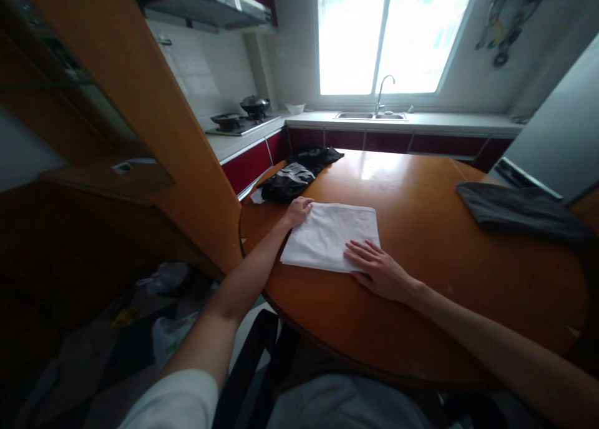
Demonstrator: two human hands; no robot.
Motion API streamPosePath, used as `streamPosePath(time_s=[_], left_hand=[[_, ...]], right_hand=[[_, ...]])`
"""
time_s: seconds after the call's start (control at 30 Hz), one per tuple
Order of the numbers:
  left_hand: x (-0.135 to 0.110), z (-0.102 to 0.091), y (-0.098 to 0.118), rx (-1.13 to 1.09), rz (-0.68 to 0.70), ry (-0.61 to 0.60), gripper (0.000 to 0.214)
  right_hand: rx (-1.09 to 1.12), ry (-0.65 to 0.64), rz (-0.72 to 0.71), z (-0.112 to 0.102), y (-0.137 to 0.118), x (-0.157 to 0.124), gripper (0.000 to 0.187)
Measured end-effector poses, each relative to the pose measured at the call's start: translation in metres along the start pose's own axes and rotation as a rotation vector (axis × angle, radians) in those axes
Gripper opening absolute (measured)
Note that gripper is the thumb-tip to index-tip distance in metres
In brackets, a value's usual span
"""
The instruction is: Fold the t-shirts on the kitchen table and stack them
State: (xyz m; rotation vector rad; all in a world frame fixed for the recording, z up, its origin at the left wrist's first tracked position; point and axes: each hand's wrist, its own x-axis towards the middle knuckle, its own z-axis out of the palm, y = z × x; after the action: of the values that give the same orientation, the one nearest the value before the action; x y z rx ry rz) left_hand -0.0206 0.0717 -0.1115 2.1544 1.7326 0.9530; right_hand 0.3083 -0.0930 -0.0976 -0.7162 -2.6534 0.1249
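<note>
A white cloth (333, 232), folded into a flat rectangle, lies on the round wooden table (421, 198) in front of me. My left hand (298, 212) is at its far left corner, fingers bent together on the edge and closed on it; the fingertips are only partly visible. Over the near right corner my right hand (377, 268) lies flat, palm down, its fingers stretched across the fabric. Whether the cloth is a garment cannot be made out from its folded shape.
Black clothing with a grey-white pattern (297, 176) lies crumpled beyond my left hand. A folded dark grey cloth (519, 209) rests at the table's right side. Behind are a counter with a sink (358, 115) and a stove with a lidded pan (255, 104). An orange wooden frame (187, 142) stands left.
</note>
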Motion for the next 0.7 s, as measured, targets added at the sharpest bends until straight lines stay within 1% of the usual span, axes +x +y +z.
streamPosePath(time_s=[0.1,0.27,0.4,0.53,0.63,0.7], left_hand=[[-0.001,0.0,0.001,0.023,0.001,0.007,0.037],[-0.002,-0.002,0.004,0.065,0.018,-0.004,0.037],[-0.003,-0.004,0.006,0.087,0.035,-0.022,0.038],[-0.005,-0.008,0.015,0.101,0.047,-0.009,0.039],[-0.01,-0.007,0.028,0.151,0.119,0.001,0.043],[-0.013,-0.004,0.037,0.214,0.184,-0.059,0.045]], right_hand=[[-0.049,0.031,-0.029,-0.001,0.0,-0.004,0.042],[-0.105,0.096,-0.042,0.001,0.001,-0.007,0.046],[-0.083,0.054,-0.034,0.006,-0.001,-0.011,0.042],[-0.021,0.03,-0.019,0.003,-0.006,-0.012,0.038],[0.065,0.073,0.043,-0.001,-0.005,-0.006,0.038],[0.087,0.119,0.149,-0.001,0.002,0.006,0.041]])
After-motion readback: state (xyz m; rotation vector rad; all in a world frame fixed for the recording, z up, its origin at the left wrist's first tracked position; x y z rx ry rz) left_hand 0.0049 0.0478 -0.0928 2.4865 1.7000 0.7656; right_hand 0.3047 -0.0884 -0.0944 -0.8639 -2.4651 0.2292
